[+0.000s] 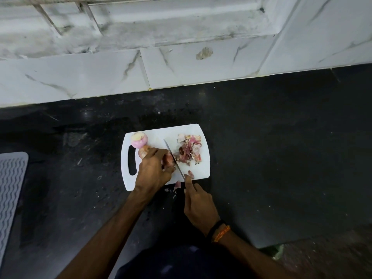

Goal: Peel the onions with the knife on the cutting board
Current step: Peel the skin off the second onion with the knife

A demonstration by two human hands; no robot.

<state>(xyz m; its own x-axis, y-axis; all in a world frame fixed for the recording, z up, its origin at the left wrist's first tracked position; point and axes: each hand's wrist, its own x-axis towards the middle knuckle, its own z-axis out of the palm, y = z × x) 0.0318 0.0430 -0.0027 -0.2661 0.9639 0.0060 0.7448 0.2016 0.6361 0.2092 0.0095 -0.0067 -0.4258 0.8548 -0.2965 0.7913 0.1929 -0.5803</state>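
Head view: a white cutting board (pixel 193 131) lies on the dark counter (pixel 271 148). The left hand (pixel 154 172) closes over an onion (pixel 168 159) mid-board, hiding most of it. The right hand (pixel 198 204) grips the knife (pixel 174 160), its handle buried in the fist, blade against the onion. A peeled onion (pixel 139 139) sits at the board's far left corner; another onion (pixel 144 152) is half covered. Skins (pixel 190 151) pile toward the right edge.

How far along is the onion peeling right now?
Done: one peeled onion sits at the cutting board's far left corner, and a heap of skins lies to the right. In hand: the left hand holds an onion against the knife gripped by the right hand. Left: another onion behind it looks unpeeled.
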